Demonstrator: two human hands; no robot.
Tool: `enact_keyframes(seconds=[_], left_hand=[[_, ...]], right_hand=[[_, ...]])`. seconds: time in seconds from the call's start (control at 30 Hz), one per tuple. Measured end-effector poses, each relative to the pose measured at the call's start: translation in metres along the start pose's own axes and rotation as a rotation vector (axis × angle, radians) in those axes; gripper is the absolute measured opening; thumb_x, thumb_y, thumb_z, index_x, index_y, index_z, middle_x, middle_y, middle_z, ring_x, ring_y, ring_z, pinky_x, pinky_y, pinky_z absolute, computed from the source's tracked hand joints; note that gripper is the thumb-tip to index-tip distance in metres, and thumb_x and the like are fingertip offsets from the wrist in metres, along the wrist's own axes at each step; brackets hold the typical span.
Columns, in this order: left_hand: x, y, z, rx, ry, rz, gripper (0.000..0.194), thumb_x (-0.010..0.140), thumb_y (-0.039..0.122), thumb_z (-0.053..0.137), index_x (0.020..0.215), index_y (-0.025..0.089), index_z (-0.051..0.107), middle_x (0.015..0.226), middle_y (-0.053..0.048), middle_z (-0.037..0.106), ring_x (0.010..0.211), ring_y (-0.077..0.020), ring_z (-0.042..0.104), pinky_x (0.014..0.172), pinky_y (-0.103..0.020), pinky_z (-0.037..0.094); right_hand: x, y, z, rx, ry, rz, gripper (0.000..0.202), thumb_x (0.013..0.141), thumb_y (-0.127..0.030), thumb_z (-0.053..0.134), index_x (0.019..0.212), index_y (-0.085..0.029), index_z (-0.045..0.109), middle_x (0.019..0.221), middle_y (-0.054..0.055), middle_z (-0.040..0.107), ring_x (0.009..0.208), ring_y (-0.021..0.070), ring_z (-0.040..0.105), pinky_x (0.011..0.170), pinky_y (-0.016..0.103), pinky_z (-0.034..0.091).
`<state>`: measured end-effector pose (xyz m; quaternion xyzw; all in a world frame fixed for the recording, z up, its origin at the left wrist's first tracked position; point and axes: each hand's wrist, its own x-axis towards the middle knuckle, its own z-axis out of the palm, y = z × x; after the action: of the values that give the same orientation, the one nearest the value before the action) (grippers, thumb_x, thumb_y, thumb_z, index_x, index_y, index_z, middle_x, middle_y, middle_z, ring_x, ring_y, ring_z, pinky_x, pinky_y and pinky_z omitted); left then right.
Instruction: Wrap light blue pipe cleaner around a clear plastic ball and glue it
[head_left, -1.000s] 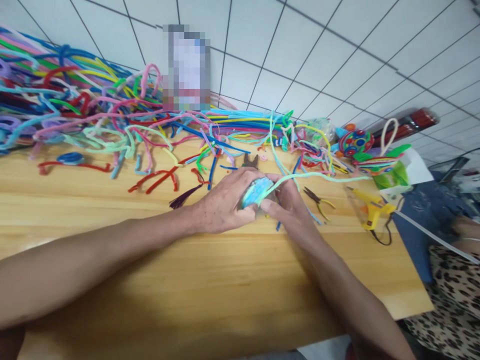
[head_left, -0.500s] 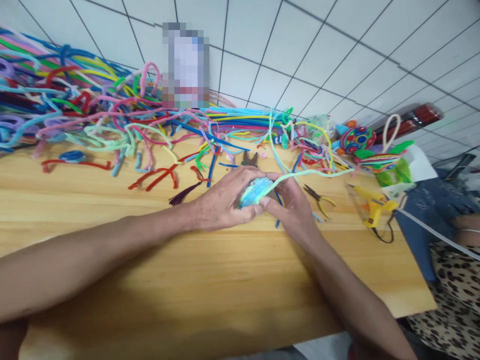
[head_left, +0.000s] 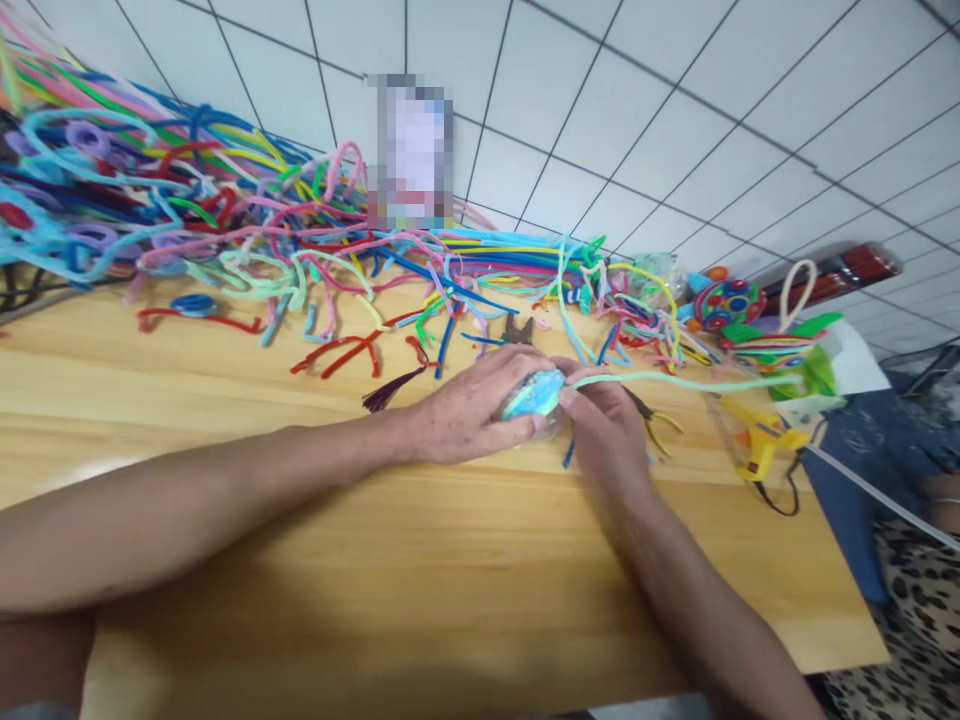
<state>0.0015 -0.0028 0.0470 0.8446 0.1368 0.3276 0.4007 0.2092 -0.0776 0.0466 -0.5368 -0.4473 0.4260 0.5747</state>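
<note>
Though steeper earlier, pale-green stem (head_left: 675, 380) now nearly level

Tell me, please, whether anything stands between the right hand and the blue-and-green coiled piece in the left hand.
Nothing visible does: the right hand has its thumb at the right edge of the blue-and-green coiled piece, pinching the pale green pipe cleaner. The yellow-handled pliers lie beyond that hand, outside the gap.
</note>
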Motion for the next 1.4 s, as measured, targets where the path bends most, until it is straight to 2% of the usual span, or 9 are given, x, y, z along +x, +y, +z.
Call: enact_keyframes(seconds=[0.17,0.47,0.7,0.9,1.03,1.17,1.27,1.4], left_hand=[[-0.002,-0.005,0.002,0.006,0.003,0.056,0.048,0.102,0.029,0.061,0.148,0.021,0.052,0.154,-0.018,0.062,0.149,-0.0345,0.056,0.127,-0.058,0.048],[-0.005,-0.008,-0.007,-0.012,-0.069,0.112,0.051,0.11,0.036,0.053,0.158,0.022,0.044,0.161,-0.02,0.057,0.157,-0.0354,0.049,0.13,-0.061,0.045],[-0.003,-0.006,-0.004,0.038,-0.03,0.084,0.062,0.094,0.022,0.062,0.154,0.02,0.047,0.158,-0.019,0.059,0.151,-0.0364,0.054,0.128,-0.059,0.047],[0.0,0.0,-0.006,0.02,-0.046,0.014,0.064,0.091,0.023,0.062,0.153,0.022,0.049,0.157,-0.017,0.062,0.149,-0.0356,0.058,0.128,-0.058,0.048],[0.0,0.0,-0.007,0.056,-0.058,-0.041,0.07,0.091,0.025,0.064,0.159,0.021,0.046,0.164,-0.018,0.056,0.158,-0.0372,0.05,0.132,-0.06,0.045],[-0.002,-0.001,-0.003,0.074,-0.023,-0.007,0.073,0.089,0.02,0.065,0.159,0.022,0.045,0.157,-0.018,0.058,0.154,-0.0356,0.054,0.13,-0.061,0.049],[-0.005,-0.005,0.002,0.107,0.03,0.036,0.08,0.086,0.018,0.068,0.161,0.023,0.043,0.159,-0.02,0.053,0.158,-0.0376,0.049,0.131,-0.064,0.046],[-0.009,-0.012,0.007,0.12,0.052,0.05,0.085,0.084,0.017,0.071,0.163,0.027,0.041,0.16,-0.019,0.05,0.158,-0.0384,0.048,0.132,-0.067,0.045]], right_hand=[[-0.002,-0.004,0.004,0.065,0.014,0.035,0.021,0.077,-0.034,0.094,0.088,-0.031,0.076,0.121,0.001,0.081,0.106,0.0222,0.072,0.085,0.035,0.058],[-0.002,-0.002,0.003,0.056,-0.011,0.009,0.024,0.077,-0.037,0.095,0.091,-0.03,0.076,0.119,0.001,0.08,0.103,0.0202,0.071,0.086,0.034,0.057],[-0.001,0.0,0.005,0.034,-0.001,-0.004,0.025,0.077,-0.039,0.095,0.091,-0.03,0.076,0.12,0.001,0.079,0.108,0.021,0.072,0.094,0.036,0.059],[-0.002,-0.001,0.004,0.052,-0.011,0.009,0.024,0.079,-0.037,0.094,0.094,-0.032,0.077,0.121,0.0,0.079,0.11,0.0199,0.072,0.094,0.035,0.059],[-0.001,-0.001,0.001,0.046,-0.028,-0.003,0.026,0.08,-0.041,0.096,0.094,-0.032,0.076,0.121,0.0,0.079,0.106,0.0205,0.073,0.089,0.036,0.061],[-0.001,-0.004,0.0,0.04,-0.04,0.0,0.028,0.078,-0.043,0.098,0.093,-0.032,0.077,0.125,0.001,0.078,0.113,0.0232,0.073,0.094,0.039,0.063],[-0.001,-0.007,-0.001,0.044,-0.035,-0.009,0.024,0.079,-0.043,0.097,0.091,-0.033,0.079,0.13,0.001,0.077,0.124,0.0241,0.071,0.104,0.041,0.061],[-0.001,-0.005,-0.002,0.024,-0.011,0.013,0.029,0.076,-0.048,0.098,0.089,-0.033,0.078,0.13,0.001,0.077,0.122,0.024,0.071,0.103,0.042,0.062]])
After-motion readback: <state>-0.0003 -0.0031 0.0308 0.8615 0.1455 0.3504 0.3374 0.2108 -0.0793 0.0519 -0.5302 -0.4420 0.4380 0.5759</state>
